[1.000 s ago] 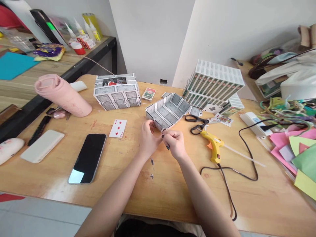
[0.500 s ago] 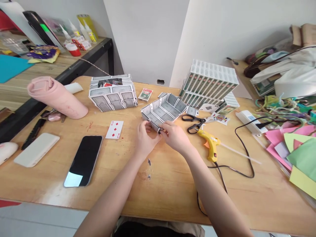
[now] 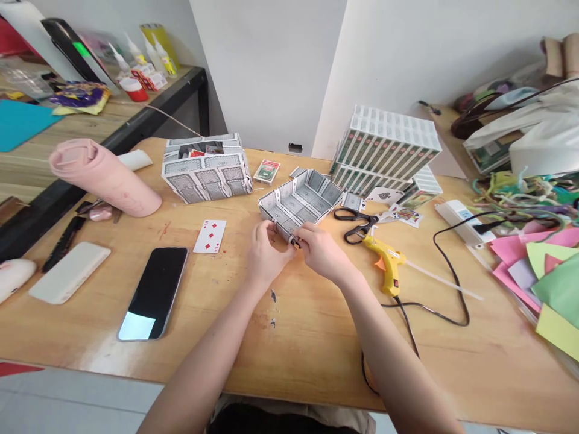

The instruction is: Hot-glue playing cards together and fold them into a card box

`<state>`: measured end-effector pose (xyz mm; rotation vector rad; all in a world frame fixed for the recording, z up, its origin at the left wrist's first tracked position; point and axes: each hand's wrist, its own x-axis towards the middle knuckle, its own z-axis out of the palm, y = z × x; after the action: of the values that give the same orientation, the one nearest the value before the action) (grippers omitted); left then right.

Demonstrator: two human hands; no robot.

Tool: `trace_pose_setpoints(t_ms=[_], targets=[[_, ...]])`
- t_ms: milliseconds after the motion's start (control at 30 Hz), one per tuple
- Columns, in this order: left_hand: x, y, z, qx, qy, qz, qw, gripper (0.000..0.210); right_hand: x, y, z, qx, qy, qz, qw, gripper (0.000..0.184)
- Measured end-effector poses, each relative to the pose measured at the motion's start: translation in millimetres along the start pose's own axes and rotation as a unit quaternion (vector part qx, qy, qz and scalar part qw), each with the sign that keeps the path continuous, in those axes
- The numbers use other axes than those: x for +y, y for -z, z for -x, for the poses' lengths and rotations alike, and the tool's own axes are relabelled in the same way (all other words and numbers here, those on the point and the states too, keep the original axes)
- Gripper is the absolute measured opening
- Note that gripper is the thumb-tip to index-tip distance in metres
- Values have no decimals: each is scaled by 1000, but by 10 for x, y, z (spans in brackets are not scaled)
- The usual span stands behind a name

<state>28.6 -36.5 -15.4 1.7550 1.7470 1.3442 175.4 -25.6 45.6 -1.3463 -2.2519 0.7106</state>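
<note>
An open box made of playing cards, grey patterned backs showing, rests on the wooden table in front of me. My left hand grips its near left edge between thumb and fingers. At the near corner my right hand pinches the box wall, close to a small dark spot. The fingertips partly hide that corner. To the right lie black-handled scissors and a yellow glue gun with a clear glue stick in its back. A three of diamonds card lies face up to the left.
A larger card-built box and a pink tumbler stand at the back left. Stacked card packs rise at the back right. A phone lies front left; the glue gun's black cord loops across the right.
Both hands stay on the near edge of the card box. The right fingers have shifted very slightly at the corner; the view has tilted a little.
</note>
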Motion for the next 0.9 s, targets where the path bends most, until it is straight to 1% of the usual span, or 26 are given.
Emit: trace_pose_setpoints(t_ms=[167, 300, 500, 700, 900], targets=[[6, -2, -6, 13, -20, -27, 999, 55, 14, -20, -4, 17, 17, -23, 999, 26], [14, -17, -6, 17, -18, -23, 999, 53, 37, -51, -1, 40, 28, -57, 997, 23], [18, -19, -10, 18, -21, -12, 1000, 53, 66, -74, -3, 54, 32, -105, 993, 17], [16, -10, -16, 19, -12, -12, 1000, 51, 53, -85, -1, 62, 30, -100, 993, 15], [7, -12, -8, 27, -3, -3, 1000, 51, 23, -87, 11, 55, 18, -86, 995, 15]])
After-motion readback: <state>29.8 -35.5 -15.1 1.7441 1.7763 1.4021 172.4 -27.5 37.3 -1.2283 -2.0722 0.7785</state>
